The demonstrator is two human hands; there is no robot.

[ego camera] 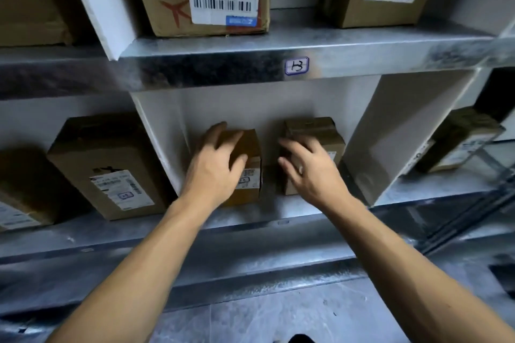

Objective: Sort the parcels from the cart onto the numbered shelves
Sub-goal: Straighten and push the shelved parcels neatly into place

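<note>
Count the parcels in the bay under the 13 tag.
2. One small parcel sits left, under the left hand; the other parcel sits right, behind the right hand. A gap separates them. None seems hidden.

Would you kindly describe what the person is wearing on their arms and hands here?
Nothing is worn: the left hand and right hand are bare, with no gloves, rings or watch visible. Both forearms are uncovered up to the frame edge, so no sleeves show.
</note>
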